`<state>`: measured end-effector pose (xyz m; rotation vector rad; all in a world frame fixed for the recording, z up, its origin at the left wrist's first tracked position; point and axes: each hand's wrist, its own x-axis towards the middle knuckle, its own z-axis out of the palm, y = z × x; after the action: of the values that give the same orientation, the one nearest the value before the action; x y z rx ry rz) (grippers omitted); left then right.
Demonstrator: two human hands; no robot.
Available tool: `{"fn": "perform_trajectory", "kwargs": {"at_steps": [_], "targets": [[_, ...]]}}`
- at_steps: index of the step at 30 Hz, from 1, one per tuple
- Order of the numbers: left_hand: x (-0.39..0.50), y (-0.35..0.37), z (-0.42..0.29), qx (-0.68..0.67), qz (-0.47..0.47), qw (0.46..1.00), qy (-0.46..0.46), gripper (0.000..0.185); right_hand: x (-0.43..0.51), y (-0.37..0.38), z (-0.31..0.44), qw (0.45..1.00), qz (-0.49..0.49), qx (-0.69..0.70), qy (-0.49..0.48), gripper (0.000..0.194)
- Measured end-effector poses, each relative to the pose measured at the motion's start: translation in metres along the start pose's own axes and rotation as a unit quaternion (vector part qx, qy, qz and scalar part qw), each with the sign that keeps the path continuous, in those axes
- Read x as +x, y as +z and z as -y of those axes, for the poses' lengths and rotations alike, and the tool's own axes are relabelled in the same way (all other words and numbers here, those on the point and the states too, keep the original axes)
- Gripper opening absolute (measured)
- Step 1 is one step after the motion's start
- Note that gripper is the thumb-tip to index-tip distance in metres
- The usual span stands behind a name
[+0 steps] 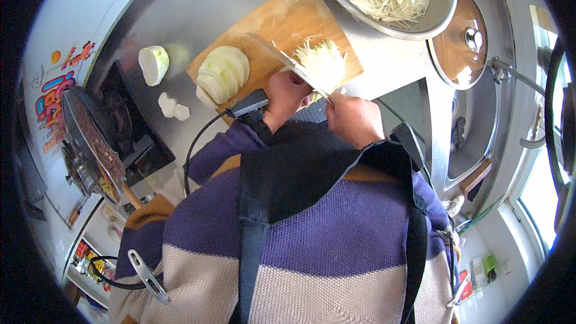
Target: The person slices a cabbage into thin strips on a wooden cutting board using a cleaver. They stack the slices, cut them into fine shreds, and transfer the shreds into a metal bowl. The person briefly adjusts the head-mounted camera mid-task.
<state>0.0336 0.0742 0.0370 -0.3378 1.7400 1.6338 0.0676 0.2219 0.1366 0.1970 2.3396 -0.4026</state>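
Note:
My right hand [355, 119] grips the handle of a kitchen knife [281, 56], whose blade points away to the upper left over a wooden cutting board [270, 22]. Curled close against the blade, my left hand [288, 92] holds down pale radish slices [316, 96] at the board's near edge. Its fingertips are partly hidden by the blade. Thin radish shreds [324, 60] are heaped on the far side of the knife. To the left on the board, a row of wide, overlapping radish slices [223, 74] leans together.
A metal bowl [438, 20] of shreds stands beyond the board, beside a glass lid [456, 49]. A radish end [154, 64] and small offcuts [173, 107] lie on the steel counter [180, 13]. Left is a stove [139, 144]; right, a sink [474, 130].

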Motion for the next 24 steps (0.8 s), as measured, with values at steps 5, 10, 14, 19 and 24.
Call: {"fn": "perform_trajectory", "kwargs": {"at_steps": [5, 10, 14, 19, 24], "targets": [[-0.003, -0.002, -0.003, 0.063, -0.001, 0.998, 0.001, 0.013, 0.012, 0.007, 0.002, 0.999, -0.031, -0.002, -0.034, 0.023], [0.000, -0.001, 0.000, 0.029, -0.008, 1.000, 0.004, 0.012, 0.018, 0.020, -0.002, 0.999, -0.048, 0.002, -0.027, 0.027], [-0.001, -0.002, 0.002, -0.009, 0.002, 1.000, 0.007, 0.015, 0.012, 0.015, 0.000, 0.998, -0.059, 0.010, -0.031, 0.027], [0.000, -0.005, -0.001, -0.006, 0.020, 0.999, 0.030, 0.016, -0.003, 0.007, -0.001, 1.000, -0.013, 0.006, -0.020, 0.021], [0.002, -0.004, 0.006, 0.037, -0.008, 0.999, 0.008, 0.019, 0.009, 0.008, 0.004, 1.000, -0.013, -0.020, -0.016, 0.022]]}}
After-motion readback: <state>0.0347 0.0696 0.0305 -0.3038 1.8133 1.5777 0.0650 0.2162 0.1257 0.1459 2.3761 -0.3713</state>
